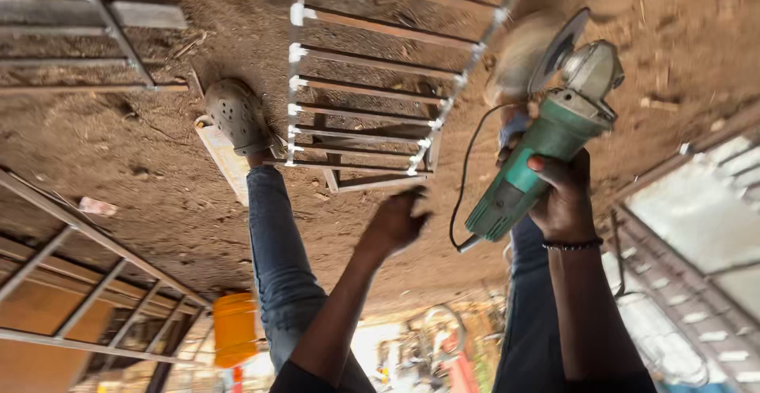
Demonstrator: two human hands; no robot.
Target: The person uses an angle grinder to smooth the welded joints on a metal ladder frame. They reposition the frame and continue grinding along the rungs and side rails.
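My right hand (564,195) grips a green angle grinder (538,151) by its body. Its disc (559,49) is raised above the dirt ground, to the right of a welded metal grille (372,96). The grinder's black cord (464,179) loops down beside it. My left hand (397,220) is blurred, holds nothing, and hovers over the near end of the grille. My left foot in a grey clog (237,114) stands by the grille's left rail, partly on a pale board (226,159).
More metal frames lie at the upper left (79,45) and lower left (87,282). A panelled metal gate (697,227) lies at the right. An orange container (235,330) stands behind my leg. The ground (142,171) is brown dirt.
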